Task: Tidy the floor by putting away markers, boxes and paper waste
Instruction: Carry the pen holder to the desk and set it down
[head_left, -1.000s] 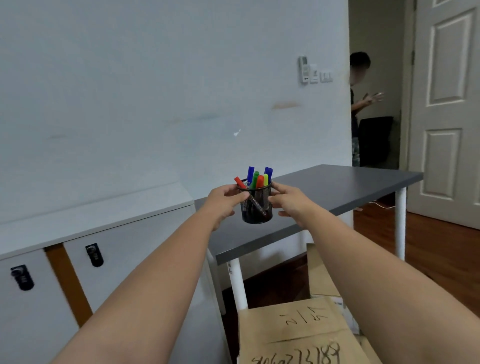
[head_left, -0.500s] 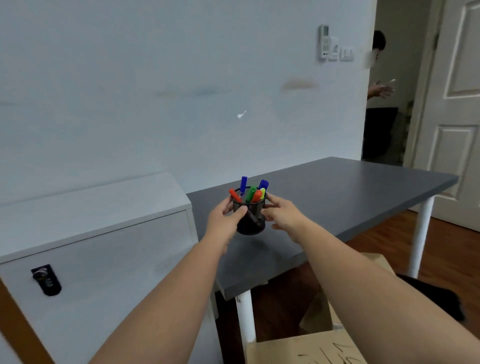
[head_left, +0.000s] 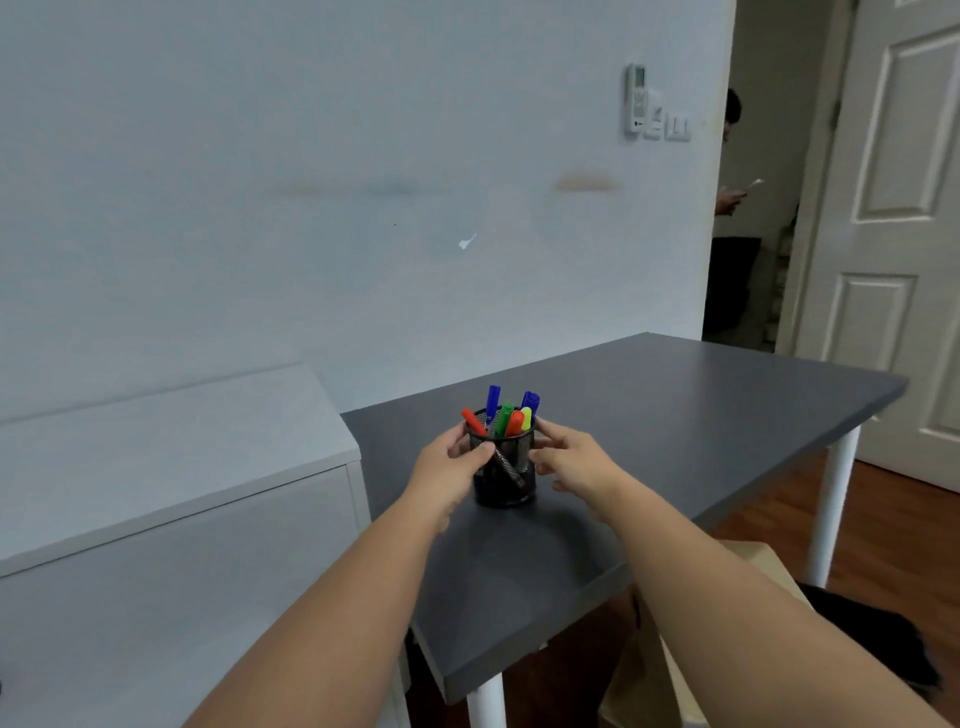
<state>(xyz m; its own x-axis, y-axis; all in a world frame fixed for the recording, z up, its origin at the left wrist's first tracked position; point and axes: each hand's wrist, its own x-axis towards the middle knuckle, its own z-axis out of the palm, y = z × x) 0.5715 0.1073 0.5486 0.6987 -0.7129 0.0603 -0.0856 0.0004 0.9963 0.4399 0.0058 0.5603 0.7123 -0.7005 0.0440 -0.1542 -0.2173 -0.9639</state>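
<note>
A black mesh cup (head_left: 505, 478) with several coloured markers (head_left: 506, 415) stands on the grey table (head_left: 675, 415), near its left end. My left hand (head_left: 449, 470) grips the cup's left side, thumb across the front. On the other side, my right hand (head_left: 574, 460) touches the cup's rim with its fingertips, the fingers loosely curved. A cardboard box (head_left: 670, 654) lies on the floor under the table's near edge, partly hidden by my right arm.
A white cabinet (head_left: 156, 493) stands against the wall left of the table. A dark object (head_left: 878, 639) lies on the wooden floor (head_left: 904, 530) at the right. A person (head_left: 732, 208) stands in the doorway beside the white door (head_left: 904, 234).
Both hands have carried the cup of markers forward and down; it now rests on the table top. My view has moved closer to the table.
</note>
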